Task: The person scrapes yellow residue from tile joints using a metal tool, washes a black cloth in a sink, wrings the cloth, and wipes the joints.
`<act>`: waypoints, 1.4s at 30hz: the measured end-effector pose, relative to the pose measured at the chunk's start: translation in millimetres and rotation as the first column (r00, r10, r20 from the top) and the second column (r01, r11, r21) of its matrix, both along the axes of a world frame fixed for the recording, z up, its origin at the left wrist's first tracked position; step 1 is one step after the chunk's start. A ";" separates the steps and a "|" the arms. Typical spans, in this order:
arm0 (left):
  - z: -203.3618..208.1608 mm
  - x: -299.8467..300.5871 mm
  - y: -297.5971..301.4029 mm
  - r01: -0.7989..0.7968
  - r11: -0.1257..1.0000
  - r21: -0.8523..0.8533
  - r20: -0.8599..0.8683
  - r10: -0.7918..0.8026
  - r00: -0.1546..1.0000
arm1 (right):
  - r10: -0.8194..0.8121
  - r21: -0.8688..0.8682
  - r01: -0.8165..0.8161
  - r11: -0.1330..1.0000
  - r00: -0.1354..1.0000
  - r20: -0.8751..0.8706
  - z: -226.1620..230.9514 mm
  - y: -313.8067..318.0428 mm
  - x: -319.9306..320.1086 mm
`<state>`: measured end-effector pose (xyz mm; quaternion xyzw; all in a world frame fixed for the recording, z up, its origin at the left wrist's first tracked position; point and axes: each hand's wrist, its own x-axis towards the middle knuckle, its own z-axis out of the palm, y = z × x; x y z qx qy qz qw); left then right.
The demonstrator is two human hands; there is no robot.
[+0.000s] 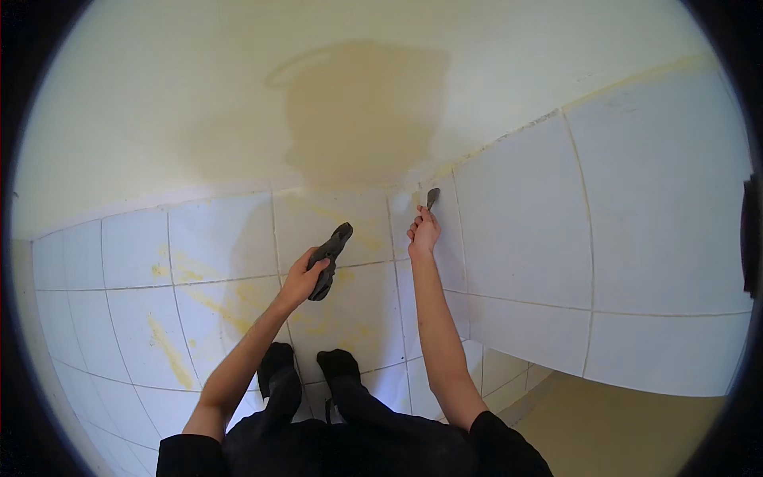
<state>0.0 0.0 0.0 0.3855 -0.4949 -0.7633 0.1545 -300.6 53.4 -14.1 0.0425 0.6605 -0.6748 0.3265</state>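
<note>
Up by the corner where the tiles meet the wall, I've got a small dark-bladed tool [433, 195] sitting in the right hand [424, 233], blade pointing away from the body. Those fingers are curled around the handle, so it's a proper grasp, though from this far off I honestly can't tell if the blade touches tile or floats just above it.

Left and a bit nearer the body, the left hand [300, 280] has its fingers wrapped round a dark bundle [331, 261]. Looks crumpled, could be cloth, can't swear to it. It seems to be held clear of the tiles.

My read on the step: it's blade work at the corner, with the bundle on standby. I'd say the next move calls for a low blade angle, light pressure and a steady right wrist, keeping the left out of the way.

Further out, yellow smears [171, 354] streak the pale floor tiles [131, 254], mostly left of the bundle. Two feet in black socks [339, 366] are down there too, just below the hands. Bigger tiles [524, 230] run off to the right, and beyond everything there's a cream wall [175, 103] with a chunky shadow [366, 111] on it.
</note>
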 end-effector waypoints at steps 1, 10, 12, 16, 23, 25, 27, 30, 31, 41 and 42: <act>-0.8 1.0 1.6 -0.019 0.999 0.029 -0.007 0.019 1.000 | -0.033 -0.041 0.033 0.999 0.999 0.009 0.1 -2.4 0.8; 12.8 7.1 -3.6 -0.047 0.997 0.064 0.024 0.046 0.999 | -0.363 0.001 0.363 0.932 0.931 0.039 0.5 -38.8 31.0; 9.8 7.0 -5.3 -0.060 0.995 0.080 0.020 0.059 0.998 | -0.446 -0.041 0.449 0.893 0.893 0.063 -0.1 -44.9 33.0; 3.5 11.1 -4.9 -0.055 0.998 0.040 0.069 0.052 0.996 | -0.456 0.014 0.455 0.890 0.889 0.044 0.7 -52.1 26.8; -9.4 20.0 -7.5 -0.090 0.994 0.061 0.030 0.088 0.996 | -0.396 0.073 0.397 0.915 0.918 -0.021 4.1 -42.7 15.2; -4.5 19.2 -11.4 -0.087 0.992 0.092 0.023 0.085 0.996 | -0.425 0.055 0.427 0.903 0.904 -0.052 5.2 -51.8 16.6; -3.2 20.7 -11.9 -0.092 0.989 0.113 0.022 0.090 0.996 | -0.445 0.030 0.448 0.893 0.892 -0.072 8.4 -53.1 19.2; -4.4 24.7 -13.1 -0.120 0.992 0.033 0.033 0.119 0.992 | -0.429 0.092 0.431 0.897 0.902 -0.047 7.8 -53.0 19.8; -2.7 21.5 -13.3 -0.111 0.993 0.039 0.027 0.110 0.994 | -0.456 0.062 0.461 0.885 0.886 -0.080 -2.1 -49.6 14.0; 3.1 21.8 -16.8 -0.073 0.996 0.056 0.027 0.072 0.997 | -0.381 0.059 0.390 0.919 0.916 -0.122 3.2 -46.9 4.8; 6.5 22.7 -23.6 -0.065 0.995 0.077 0.011 0.065 0.998 | -0.381 0.057 0.390 0.919 0.917 -0.121 4.9 -47.0 7.1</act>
